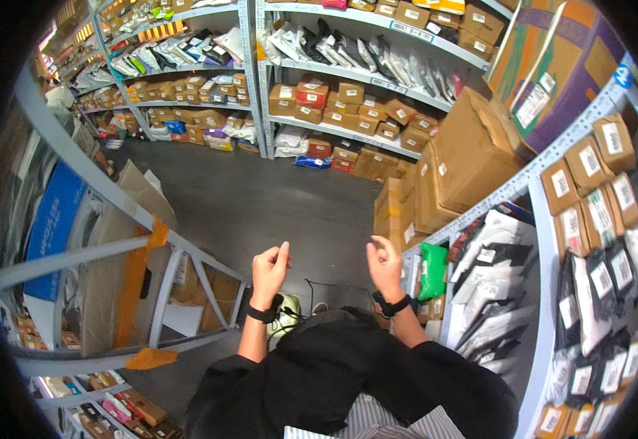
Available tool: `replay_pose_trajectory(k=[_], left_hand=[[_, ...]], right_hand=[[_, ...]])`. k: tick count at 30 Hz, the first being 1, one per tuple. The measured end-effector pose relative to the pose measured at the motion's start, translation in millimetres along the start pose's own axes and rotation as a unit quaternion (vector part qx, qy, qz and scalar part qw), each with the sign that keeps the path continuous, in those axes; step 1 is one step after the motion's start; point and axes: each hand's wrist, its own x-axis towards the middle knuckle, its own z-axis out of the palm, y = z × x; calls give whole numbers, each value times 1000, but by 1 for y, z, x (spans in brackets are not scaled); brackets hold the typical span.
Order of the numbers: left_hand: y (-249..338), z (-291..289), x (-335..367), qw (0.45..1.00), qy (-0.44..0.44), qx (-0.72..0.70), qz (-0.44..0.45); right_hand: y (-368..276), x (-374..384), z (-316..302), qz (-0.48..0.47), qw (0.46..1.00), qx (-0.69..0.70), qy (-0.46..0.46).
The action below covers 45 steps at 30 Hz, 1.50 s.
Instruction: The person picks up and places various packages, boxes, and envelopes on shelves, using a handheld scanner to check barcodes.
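Note:
My left hand (270, 268) is raised in front of my chest, fingers loosely curled, holding nothing that I can see. My right hand (383, 263) is raised beside it at the same height, fingers also loosely curled and empty. Both wrists wear black bands. The right hand is close to the edge of a grey metal shelf (546, 164) at my right, near a green bag (432, 269). Below the hands are my dark clothing and the grey floor (260, 201).
The right shelf holds large cardboard boxes (473, 150), small labelled boxes and dark and white packets (494, 285). A grey metal rack frame (114, 249) with orange tape stands at my left. More shelves with boxes and bags (348, 110) line the far side of the aisle.

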Motion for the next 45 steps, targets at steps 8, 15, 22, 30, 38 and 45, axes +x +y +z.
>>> replay_pose_trajectory(k=[8, 15, 22, 30, 38, 45], left_hand=[[-11, 19, 95, 993, 56, -71, -74], [-7, 44, 221, 989, 124, -31, -77], [34, 112, 361, 977, 211, 34, -6], [6, 88, 467, 970, 214, 85, -80], [-19, 10, 613, 957, 287, 38, -23], [-70, -30, 704, 957, 282, 24, -61]], right_hand=[[128, 145, -22, 75, 987, 128, 55], [137, 306, -34, 138, 968, 180, 104], [170, 437, 56, 48, 980, 193, -1], [138, 529, 180, 33, 971, 181, -152], [119, 669, 249, -27, 993, 70, -94], [50, 892, 270, -159, 978, -67, 117]])
